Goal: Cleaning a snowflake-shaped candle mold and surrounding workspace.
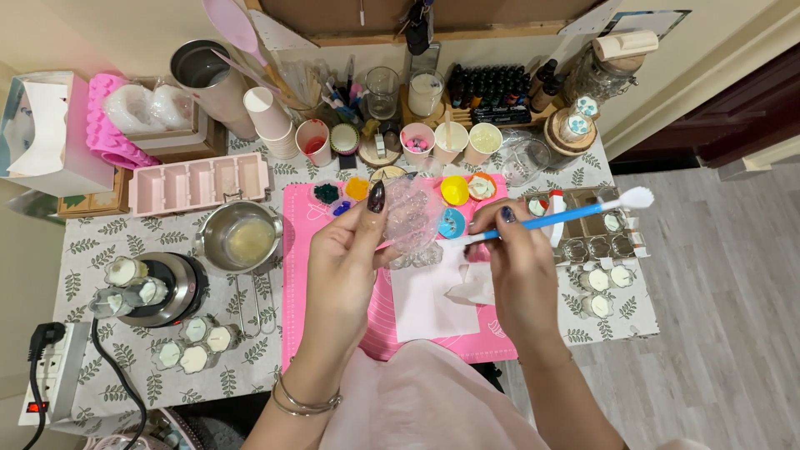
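Clear, bumpy plastic catches the light in the head view: a small transparent mould point(410, 218) is pinched between the thumb and fingers of the left hand point(350, 250), raised above the pink silicone mat point(300, 250) and tilted toward the face, probably so its cavities can be seen and reached. The right hand point(518, 267) is closed around a blue-handled tool with a white spatula tip point(575, 214), held like a pen, its near end pointing at the mould's lower edge while the white tip sticks out to the right; that grip seems to suit fine work at the cavities. Beneath both hands a white paper sheet point(425, 304) lies on the mat, seemingly to catch drips. Small coloured dishes point(454, 190) sit at the mat's far edge, within easy reach. Left of the mat stands a steel pot of pale liquid point(242, 237), near a small electric warmer point(162, 287) with filled little moulds on it, and a pink tray mould point(200, 183) lies behind. A row of paper cups point(450, 142) and a rack of dark bottles point(492, 87) line the back. The table wears a leaf-print cloth point(100, 242); a power strip point(50, 375) hangs at its left edge, and grey wood-look flooring point(717, 275) runs along the right, by a beige wall.
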